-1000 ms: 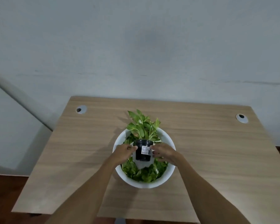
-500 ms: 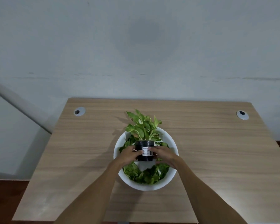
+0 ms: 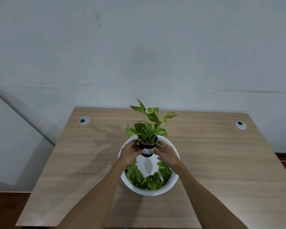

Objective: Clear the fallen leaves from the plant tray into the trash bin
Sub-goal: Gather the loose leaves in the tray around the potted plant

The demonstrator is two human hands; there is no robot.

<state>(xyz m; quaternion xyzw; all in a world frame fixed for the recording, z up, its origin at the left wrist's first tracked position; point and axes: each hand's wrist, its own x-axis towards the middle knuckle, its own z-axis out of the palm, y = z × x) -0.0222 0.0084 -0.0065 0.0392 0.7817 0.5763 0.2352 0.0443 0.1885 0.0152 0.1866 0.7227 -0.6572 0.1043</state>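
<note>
A round white plant tray (image 3: 149,192) sits in the middle of the wooden table (image 3: 69,162). Green fallen leaves (image 3: 145,180) lie in a ring inside it, around a bare white centre. A small black pot (image 3: 147,147) with a white label and a leafy green plant (image 3: 149,124) is lifted above the tray's far side. My left hand (image 3: 130,153) grips the pot's left side and my right hand (image 3: 167,154) grips its right side. No trash bin is in view.
Two round grey cable grommets sit in the table's far corners, the left grommet (image 3: 84,120) and the right grommet (image 3: 240,125). A pale wall rises behind the table. Dark floor shows at both lower corners.
Both hands have lifted the pot up out of the tray's centre and slightly away from me; the bare white spot where it stood now shows.
</note>
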